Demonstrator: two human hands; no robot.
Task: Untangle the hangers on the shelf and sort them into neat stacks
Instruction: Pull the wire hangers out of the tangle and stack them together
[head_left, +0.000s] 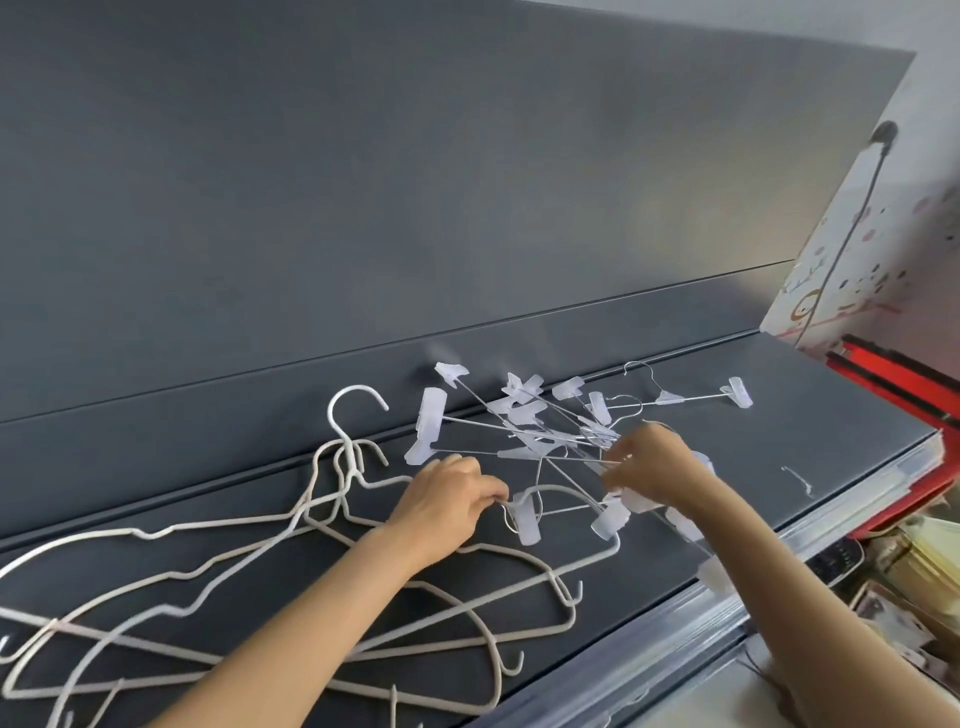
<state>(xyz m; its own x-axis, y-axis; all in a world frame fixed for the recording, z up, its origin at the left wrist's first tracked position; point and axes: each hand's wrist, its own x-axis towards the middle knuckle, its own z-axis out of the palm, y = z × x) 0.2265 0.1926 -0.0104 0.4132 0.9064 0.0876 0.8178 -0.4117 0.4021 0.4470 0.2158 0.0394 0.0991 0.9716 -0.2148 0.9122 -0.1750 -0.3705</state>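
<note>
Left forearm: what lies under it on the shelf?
White coated hangers lie on the dark shelf; several of their bars run under the left forearm and come out either side. Whether they cross or hook together beneath it is hidden. The left hand pinches a clip hanger.

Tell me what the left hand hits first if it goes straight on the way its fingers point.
Probably the clear clip right ahead of the left hand, on the wire clip hanger it pinches; depth is unclear.
</note>
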